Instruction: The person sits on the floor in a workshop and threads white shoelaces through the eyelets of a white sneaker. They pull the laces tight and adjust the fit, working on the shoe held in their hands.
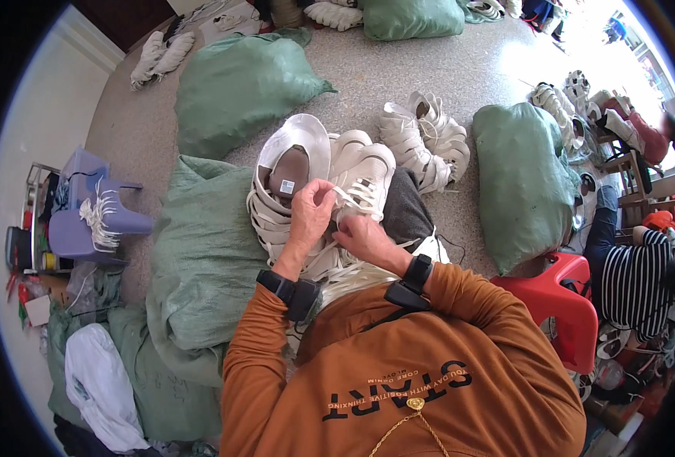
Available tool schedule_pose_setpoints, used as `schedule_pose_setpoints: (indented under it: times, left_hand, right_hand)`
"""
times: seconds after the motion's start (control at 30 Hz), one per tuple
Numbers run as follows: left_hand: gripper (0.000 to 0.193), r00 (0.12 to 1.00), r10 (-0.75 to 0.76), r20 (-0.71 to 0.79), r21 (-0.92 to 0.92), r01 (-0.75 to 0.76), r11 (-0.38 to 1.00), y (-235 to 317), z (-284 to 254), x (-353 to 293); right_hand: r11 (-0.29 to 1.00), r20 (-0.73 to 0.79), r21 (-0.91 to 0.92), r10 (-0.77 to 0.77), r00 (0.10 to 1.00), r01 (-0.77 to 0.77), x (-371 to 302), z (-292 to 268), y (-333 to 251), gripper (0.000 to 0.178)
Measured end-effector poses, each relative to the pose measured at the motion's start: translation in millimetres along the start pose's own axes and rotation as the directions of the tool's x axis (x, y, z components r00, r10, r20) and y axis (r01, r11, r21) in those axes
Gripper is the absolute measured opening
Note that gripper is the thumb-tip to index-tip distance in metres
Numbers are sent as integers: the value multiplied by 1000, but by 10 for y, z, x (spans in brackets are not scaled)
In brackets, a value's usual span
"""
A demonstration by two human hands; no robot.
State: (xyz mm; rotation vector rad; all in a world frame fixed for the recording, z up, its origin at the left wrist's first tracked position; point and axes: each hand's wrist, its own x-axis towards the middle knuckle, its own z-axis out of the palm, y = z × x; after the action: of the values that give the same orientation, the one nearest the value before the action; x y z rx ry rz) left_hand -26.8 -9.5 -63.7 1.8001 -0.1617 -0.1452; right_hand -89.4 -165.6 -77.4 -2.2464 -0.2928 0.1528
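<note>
A white sneaker (366, 169) lies on my lap with its toe pointing away from me. At its lacing, my left hand (311, 213) pinches a white shoelace (362, 196) between thumb and fingers. Just below, my right hand (366, 238) is closed at the same lacing, its fingertips on a lace and partly hidden. Left of the sneaker leans a stack of nested white shoes (265, 217), the top one showing a brown insole (289, 171). More loose white laces (345, 278) spread across my lap below my hands.
Green sacks (242, 87) stand ahead, with another green sack (522, 183) to the right. Stacked white shoes (421, 148) sit on the floor beyond my knee. A purple chair (97, 217) holds laces; a red stool (558, 297) is close right. Other people (635, 282) sit at far right.
</note>
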Motion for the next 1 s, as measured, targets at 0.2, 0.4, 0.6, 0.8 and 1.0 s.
schedule_pose_setpoints:
  times: [0.2, 0.4, 0.6, 0.8, 1.0]
  left_hand:
    - [12, 1000, 20, -8, 6, -20, 1000, -45, 14, -9]
    - [10, 1000, 27, -9, 24, -27, 999, -21, -2, -15]
    - [7, 997, 70, -28, 129, -66, 989, 74, -9, -87]
    - [6, 970, 243, -26, 313, -223, 923, 109, 53, -146]
    - [8, 967, 245, -71, 381, -200, 903, 148, 82, -169]
  right_hand:
    - [585, 418, 611, 334, 845, -533, -152, -111, -112, 27]
    - [-252, 641, 765, 208, 739, -592, -83, -164, -144, 25]
    - [991, -13, 106, -78, 997, 79, -149, -395, -95, 15]
    - [820, 278, -466, -221, 935, 332, -247, -822, -57, 9]
    - [810, 398, -396, -273, 876, 432, -464, -791, 162, 9]
